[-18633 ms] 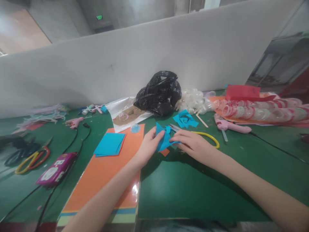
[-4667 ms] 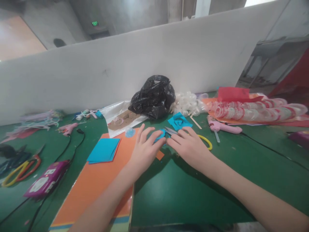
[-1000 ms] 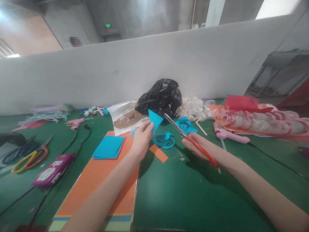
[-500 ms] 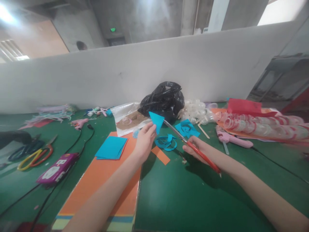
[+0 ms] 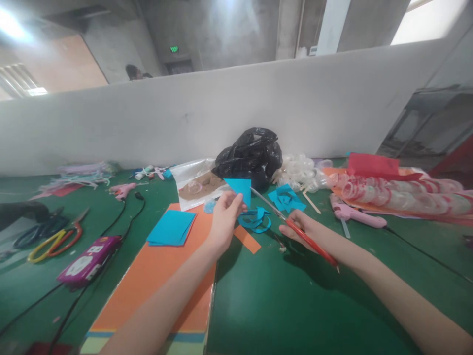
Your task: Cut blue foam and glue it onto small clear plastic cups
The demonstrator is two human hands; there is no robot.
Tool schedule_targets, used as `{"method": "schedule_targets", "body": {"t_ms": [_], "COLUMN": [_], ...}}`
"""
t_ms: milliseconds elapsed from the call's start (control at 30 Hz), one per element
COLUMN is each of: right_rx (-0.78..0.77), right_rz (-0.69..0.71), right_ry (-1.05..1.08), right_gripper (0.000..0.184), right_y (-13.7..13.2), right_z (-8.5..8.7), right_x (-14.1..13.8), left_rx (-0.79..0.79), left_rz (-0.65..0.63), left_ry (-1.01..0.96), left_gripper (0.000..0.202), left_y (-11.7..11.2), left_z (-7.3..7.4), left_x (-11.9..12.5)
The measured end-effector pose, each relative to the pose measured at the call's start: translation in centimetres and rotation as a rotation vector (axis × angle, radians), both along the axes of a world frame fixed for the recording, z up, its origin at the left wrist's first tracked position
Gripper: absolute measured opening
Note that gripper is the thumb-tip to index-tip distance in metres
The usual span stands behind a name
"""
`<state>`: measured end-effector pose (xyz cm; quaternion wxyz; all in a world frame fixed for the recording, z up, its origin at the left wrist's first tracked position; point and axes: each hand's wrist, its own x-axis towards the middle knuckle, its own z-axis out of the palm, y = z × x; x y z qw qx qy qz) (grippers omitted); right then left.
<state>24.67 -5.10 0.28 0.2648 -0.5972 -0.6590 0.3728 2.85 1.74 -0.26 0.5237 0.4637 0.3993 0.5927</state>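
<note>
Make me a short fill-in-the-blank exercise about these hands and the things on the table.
1. The left hand holds a flat blue paper piece shaped like a ____.
2. The right hand holds metal scissors whose handles are ____.
3. The long rectangular top sheet under the stacked blue paper squares is ____.
4. The crumpled, shiny plastic bag is ____.

Missing words: triangle; red; orange; black.
</note>
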Motion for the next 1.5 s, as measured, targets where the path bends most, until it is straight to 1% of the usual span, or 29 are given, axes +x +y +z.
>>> {"method": "schedule_targets", "body": {"t_ms": [167,267,433,633,733,833,1000,1100,1267,1333,1500], "right_rx": [-0.024,-0.037,-0.069,-0.097,-0.099,-0.087,-0.008,0.008,-0.058,-0.077,-0.058], "right_rz": [-0.010,0.016,0.026,0.028,0.036,0.039,-0.020,-0.024,0.071,0.087,0.090], "right_ry": [0.000,0.009,0.010,-0.020,-0.015,0.002,-0.005,-0.012,0.023,0.036,0.084], "right_gripper": [0.045,0.046,0.051,0.046,0.048,0.055,0.058,0.060,0.066,0.067,0.067], "right_y": [-0.1,-0.3,-0.6,-0.7,-0.6,-0.5,-0.2,-0.2,-0.6,-0.8,-0.8], "right_z": [0.5,0.8,1.4,1.7,1.6,1.2,0.0,-0.3,1.0,1.4,1.4], "right_x": [0.0,-0.1,-0.4,-0.5,-0.5,-0.4,-0.1,0.1,0.0,-0.2,-0.3], "left_rx": [0.001,0.001,0.002,0.014,0.005,-0.007,0.014,0.033,0.006,0.006,0.023], "left_rz": [0.028,0.038,0.017,-0.013,-0.016,0.002,0.049,0.059,0.034,0.020,-0.019], "left_ry": [0.011,0.032,0.051,0.047,0.043,0.020,-0.029,-0.047,-0.015,0.007,0.034], "left_gripper": [0.039,0.039,0.036,0.035,0.034,0.035,0.036,0.033,0.035,0.035,0.031], "left_y": [0.1,0.1,0.1,0.1,0.1,0.1,0.5,0.7,0.3,0.0,-0.3], "left_z": [0.1,0.1,-0.1,-0.4,-0.3,-0.1,0.3,0.4,0.3,0.3,0.1], "left_x": [-0.1,-0.2,-0.1,-0.1,-0.1,-0.2,-0.6,-0.8,-0.4,-0.2,0.0]}}
